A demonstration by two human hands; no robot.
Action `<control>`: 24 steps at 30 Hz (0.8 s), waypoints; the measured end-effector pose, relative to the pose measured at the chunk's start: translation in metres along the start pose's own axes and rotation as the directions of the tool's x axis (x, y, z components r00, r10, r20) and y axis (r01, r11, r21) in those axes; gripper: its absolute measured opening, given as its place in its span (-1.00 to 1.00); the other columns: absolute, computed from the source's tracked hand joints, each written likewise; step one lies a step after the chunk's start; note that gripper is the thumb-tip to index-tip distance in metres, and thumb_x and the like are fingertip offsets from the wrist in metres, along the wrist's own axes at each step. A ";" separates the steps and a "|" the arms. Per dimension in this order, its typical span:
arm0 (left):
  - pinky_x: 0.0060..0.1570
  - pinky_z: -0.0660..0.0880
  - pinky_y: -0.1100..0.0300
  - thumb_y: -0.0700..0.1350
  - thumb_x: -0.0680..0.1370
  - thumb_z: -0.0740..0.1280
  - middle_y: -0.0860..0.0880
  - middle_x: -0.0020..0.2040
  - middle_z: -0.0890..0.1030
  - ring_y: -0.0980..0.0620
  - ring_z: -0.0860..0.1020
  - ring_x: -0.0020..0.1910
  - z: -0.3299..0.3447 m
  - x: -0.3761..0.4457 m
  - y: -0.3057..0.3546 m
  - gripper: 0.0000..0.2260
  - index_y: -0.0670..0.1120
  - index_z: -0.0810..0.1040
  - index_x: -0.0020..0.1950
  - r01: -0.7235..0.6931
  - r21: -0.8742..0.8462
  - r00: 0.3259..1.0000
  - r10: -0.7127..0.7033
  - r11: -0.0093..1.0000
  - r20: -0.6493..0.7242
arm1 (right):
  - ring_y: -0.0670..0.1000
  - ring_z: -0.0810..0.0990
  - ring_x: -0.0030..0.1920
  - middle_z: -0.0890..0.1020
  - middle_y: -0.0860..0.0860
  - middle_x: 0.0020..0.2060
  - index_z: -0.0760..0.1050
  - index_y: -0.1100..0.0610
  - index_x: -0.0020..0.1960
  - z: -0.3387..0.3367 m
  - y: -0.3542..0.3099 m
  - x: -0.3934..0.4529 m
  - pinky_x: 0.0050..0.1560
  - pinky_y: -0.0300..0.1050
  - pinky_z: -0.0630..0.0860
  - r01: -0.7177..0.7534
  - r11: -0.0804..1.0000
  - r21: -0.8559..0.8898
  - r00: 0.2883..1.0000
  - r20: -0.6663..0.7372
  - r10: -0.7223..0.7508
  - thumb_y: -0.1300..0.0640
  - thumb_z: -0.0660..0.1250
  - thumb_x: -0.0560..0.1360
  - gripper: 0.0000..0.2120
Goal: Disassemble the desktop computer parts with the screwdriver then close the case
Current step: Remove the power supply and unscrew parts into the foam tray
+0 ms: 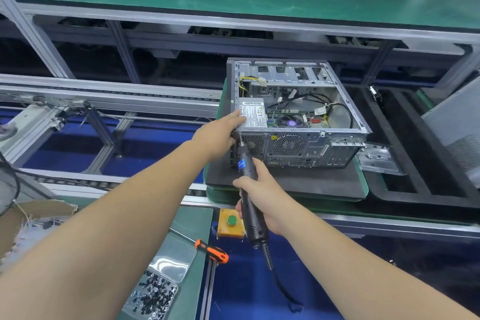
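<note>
The open computer case (298, 117) lay on its side on a dark mat (285, 179) over a green pallet on the conveyor line, its rear panel with the fan grille facing me and its open side turned up. My left hand (220, 135) rested on the near left corner of the case, fingers stretched out straight across the labelled power supply (253, 114), thumb down by the rear edge, gripping nothing. My right hand (262, 197) was wrapped around the black body of the electric screwdriver (246, 176), whose bit pointed up at the top left corner of the rear panel, just below the power supply; its cable trailed down toward me. On the table nearer me lay an orange-handled screwdriver (211, 251), a clear tray of dark screws (153, 293) and a yellow box with a green button (231, 222). A loose metal bracket (376, 158) sat just right of the case.
</note>
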State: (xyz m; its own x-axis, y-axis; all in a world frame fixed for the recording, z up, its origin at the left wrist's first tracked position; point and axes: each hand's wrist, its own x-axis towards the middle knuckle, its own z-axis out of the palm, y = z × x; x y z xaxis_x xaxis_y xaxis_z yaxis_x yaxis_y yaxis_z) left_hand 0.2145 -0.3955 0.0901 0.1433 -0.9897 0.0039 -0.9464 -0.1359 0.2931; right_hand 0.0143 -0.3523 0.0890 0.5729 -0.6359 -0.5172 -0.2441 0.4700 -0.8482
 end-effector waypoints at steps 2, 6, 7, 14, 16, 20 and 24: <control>0.16 0.57 -0.10 -0.22 0.61 0.32 0.28 0.63 0.04 -0.07 0.49 0.39 0.001 0.001 -0.001 -0.35 0.19 0.20 0.61 0.011 -0.002 1.000 -0.011 1.000 0.006 | 0.12 0.55 -0.41 0.52 0.17 -0.11 0.38 -0.18 0.27 0.002 -0.002 0.002 -0.35 -0.01 0.57 0.023 0.999 -0.022 1.000 -0.001 -0.023 0.21 0.33 0.59 -0.62; 0.11 0.59 -0.10 -0.22 0.61 0.32 0.31 0.63 0.02 -0.06 0.51 0.36 0.002 0.002 -0.003 -0.35 0.20 0.19 0.61 0.010 0.025 1.000 -0.010 1.000 0.013 | 0.17 0.62 -0.39 0.50 0.18 -0.12 0.38 -0.07 0.28 -0.009 -0.005 -0.004 -0.27 0.11 0.67 -0.015 0.999 -0.047 1.000 0.017 0.016 0.22 0.33 0.58 -0.66; 0.09 0.59 -0.09 -0.21 0.61 0.31 0.30 0.63 0.02 -0.05 0.51 0.36 0.001 0.002 -0.004 -0.36 0.20 0.18 0.61 0.009 0.035 1.000 -0.010 0.999 0.025 | 0.19 0.64 -0.36 0.49 0.20 -0.12 0.38 -0.02 0.27 -0.017 -0.004 -0.009 -0.20 0.19 0.70 -0.038 0.998 -0.056 0.999 0.023 0.039 0.22 0.34 0.57 -0.67; 0.11 0.48 0.01 -0.03 0.56 0.23 0.01 0.20 0.62 -0.10 0.58 0.15 -0.025 0.022 0.056 -0.69 0.02 0.62 0.25 0.034 0.251 0.973 0.025 0.967 -0.229 | 0.16 0.62 -0.37 0.53 0.19 -0.19 0.38 0.12 0.12 -0.107 -0.060 -0.040 -0.28 0.10 0.66 0.034 0.984 -0.177 0.984 -0.168 -0.065 0.23 0.36 0.54 -0.79; 0.10 0.53 0.01 -0.02 0.57 0.24 -0.04 0.17 0.64 -0.14 0.59 0.12 -0.026 0.032 0.105 -0.71 -0.01 0.65 0.21 -0.016 0.068 0.975 0.030 0.998 -0.219 | 0.16 0.61 -0.35 0.51 0.19 -0.19 0.38 0.11 0.11 -0.136 -0.084 -0.043 -0.29 0.09 0.66 0.080 0.981 -0.176 0.966 -0.230 -0.120 0.23 0.34 0.56 -0.81; 0.04 0.58 0.01 -0.04 0.59 0.23 -0.01 0.13 0.67 -0.08 0.62 0.03 -0.013 0.046 0.196 -0.75 0.05 0.67 0.14 -0.051 -0.230 0.997 0.036 0.972 -0.070 | 0.14 0.59 -0.36 0.51 0.15 -0.25 0.41 0.10 0.09 -0.194 -0.098 -0.047 -0.32 0.07 0.63 0.118 0.980 -0.160 0.939 -0.304 -0.163 0.20 0.34 0.55 -0.84; -0.24 0.52 0.18 -0.10 0.60 0.24 0.02 -0.15 0.71 0.05 0.64 -0.25 0.018 0.070 0.263 -0.80 -0.01 0.67 -0.01 0.013 -0.487 0.999 -0.032 0.873 -0.030 | 0.11 0.62 -0.30 0.57 0.17 -0.20 0.40 0.07 0.11 -0.271 -0.092 -0.046 -0.28 0.04 0.67 0.100 0.981 -0.163 0.923 -0.354 -0.153 0.11 0.32 0.52 -0.81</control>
State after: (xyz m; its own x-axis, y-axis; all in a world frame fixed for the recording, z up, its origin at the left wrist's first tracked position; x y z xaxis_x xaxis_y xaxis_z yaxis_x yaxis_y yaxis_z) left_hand -0.0294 -0.5011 0.1501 0.1822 -0.9830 0.0230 -0.6832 -0.1097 0.7220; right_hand -0.2017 -0.5326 0.1602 0.2891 -0.8752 -0.3878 -0.3099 0.2977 -0.9030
